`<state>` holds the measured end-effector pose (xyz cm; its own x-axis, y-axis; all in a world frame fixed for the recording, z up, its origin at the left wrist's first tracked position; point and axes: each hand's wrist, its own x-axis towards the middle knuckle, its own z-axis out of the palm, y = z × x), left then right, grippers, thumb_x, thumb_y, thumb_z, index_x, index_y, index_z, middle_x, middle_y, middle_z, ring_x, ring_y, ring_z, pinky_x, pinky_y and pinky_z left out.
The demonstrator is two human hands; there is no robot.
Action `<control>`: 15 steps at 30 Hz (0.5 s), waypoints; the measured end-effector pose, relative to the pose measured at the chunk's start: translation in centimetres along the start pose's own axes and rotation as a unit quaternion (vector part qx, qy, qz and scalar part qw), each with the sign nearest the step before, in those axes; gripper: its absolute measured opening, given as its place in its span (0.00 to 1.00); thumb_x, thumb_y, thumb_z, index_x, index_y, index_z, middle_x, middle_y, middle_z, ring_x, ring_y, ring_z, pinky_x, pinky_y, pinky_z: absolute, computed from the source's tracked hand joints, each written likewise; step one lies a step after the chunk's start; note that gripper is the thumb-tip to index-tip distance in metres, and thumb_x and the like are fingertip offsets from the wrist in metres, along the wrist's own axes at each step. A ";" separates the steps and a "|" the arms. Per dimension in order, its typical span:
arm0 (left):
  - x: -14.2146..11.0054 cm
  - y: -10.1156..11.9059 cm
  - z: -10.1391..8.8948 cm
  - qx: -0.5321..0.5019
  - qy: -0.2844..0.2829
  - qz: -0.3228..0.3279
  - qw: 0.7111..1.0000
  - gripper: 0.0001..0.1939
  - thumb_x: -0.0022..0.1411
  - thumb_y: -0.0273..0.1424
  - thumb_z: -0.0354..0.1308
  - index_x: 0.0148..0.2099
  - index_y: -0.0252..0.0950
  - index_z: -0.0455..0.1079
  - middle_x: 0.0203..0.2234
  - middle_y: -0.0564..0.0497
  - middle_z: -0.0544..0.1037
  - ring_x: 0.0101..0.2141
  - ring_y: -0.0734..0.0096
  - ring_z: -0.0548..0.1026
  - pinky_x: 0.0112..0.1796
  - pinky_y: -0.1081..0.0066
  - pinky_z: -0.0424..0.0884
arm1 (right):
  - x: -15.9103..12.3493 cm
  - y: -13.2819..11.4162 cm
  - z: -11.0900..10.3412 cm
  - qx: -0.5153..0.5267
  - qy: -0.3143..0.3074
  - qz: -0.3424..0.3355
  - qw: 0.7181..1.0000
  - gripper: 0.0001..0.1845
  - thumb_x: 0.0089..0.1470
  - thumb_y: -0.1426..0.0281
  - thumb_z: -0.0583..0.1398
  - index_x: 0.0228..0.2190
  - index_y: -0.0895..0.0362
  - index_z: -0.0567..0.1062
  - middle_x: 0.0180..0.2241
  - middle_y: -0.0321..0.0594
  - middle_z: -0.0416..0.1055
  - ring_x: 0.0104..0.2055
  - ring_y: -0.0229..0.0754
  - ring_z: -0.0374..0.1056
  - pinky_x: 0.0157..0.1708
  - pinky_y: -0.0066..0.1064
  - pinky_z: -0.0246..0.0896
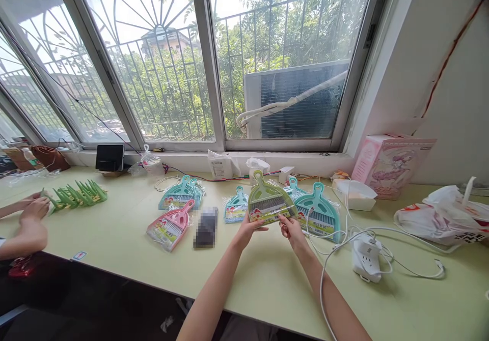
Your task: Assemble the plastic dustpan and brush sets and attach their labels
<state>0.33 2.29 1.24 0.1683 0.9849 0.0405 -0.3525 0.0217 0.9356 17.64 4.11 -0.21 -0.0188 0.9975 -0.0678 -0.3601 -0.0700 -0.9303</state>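
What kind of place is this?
Probably a small workroom or office, not certain: a long table under windows, several wrapped dustpan-and-brush sets on it, and a power strip with cables.

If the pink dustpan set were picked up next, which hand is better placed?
Left, probably. The left hand holds the lower left of the green dustpan set and is nearer the pink dustpan set. The right hand, at the green set's lower edge, would have to reach past the left.
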 end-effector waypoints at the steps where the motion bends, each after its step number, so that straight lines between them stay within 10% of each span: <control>1: 0.0 0.1 -0.1 -0.002 0.004 -0.001 1.000 0.42 0.48 0.32 0.71 0.63 0.38 0.58 0.55 0.38 0.74 0.53 0.46 0.74 0.46 0.53 0.75 | -0.1 -0.1 0.0 0.005 -0.012 0.004 1.000 0.30 0.30 0.48 0.72 0.17 0.56 0.64 0.16 0.30 0.64 0.12 0.26 0.50 0.12 0.24 0.38; 15: -1.1 -0.7 2.0 0.048 -0.112 -0.044 0.992 0.43 0.47 0.34 0.73 0.64 0.42 0.60 0.57 0.35 0.72 0.47 0.46 0.78 0.45 0.58 0.72 | -0.1 -0.9 -1.4 0.143 0.093 0.061 0.983 0.14 0.37 0.69 0.74 0.21 0.56 0.74 0.19 0.34 0.74 0.19 0.31 0.69 0.19 0.19 0.67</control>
<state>2.28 0.87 1.28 0.3985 0.9169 0.0232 -0.2401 0.0798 0.9675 19.33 4.06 0.16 0.0823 0.9614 -0.2625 -0.6146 -0.1584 -0.7728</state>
